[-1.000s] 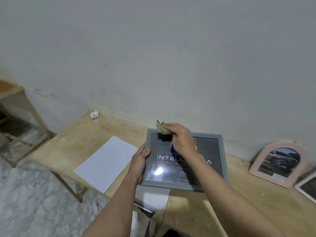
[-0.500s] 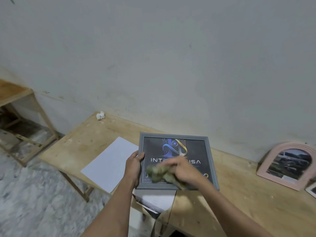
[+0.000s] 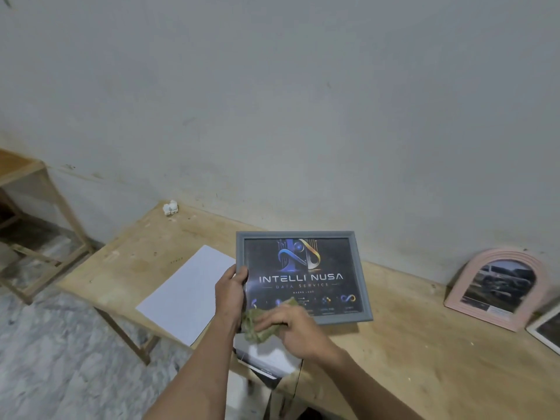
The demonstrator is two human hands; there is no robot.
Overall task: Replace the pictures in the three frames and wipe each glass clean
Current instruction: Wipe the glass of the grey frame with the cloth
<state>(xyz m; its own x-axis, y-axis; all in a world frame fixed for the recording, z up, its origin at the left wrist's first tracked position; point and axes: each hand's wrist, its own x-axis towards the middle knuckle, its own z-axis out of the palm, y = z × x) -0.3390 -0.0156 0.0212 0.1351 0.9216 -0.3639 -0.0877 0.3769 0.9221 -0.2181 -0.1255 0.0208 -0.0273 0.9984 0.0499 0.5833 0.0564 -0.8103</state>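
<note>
A grey rectangular frame (image 3: 362,277) with a dark "INTELLI NUSA" picture is tilted up above the wooden table (image 3: 424,359). My left hand (image 3: 230,294) grips its left edge. My right hand (image 3: 292,327) grips a crumpled olive-green cloth (image 3: 257,324) against the frame's lower left corner. A pink arched frame (image 3: 500,287) with a photo leans on the wall at the right. A white frame (image 3: 545,328) lies at the far right edge, partly cut off.
A white sheet of paper (image 3: 188,294) lies on the table left of the grey frame. More papers (image 3: 266,357) sit under my hands at the table's front edge. A small white lump (image 3: 170,207) sits by the wall. A wooden stand (image 3: 36,225) is at the far left.
My right hand wiped the cloth from the frame's top edge down the glass to its lower left corner. The frame tilted up more, so its whole picture shows.
</note>
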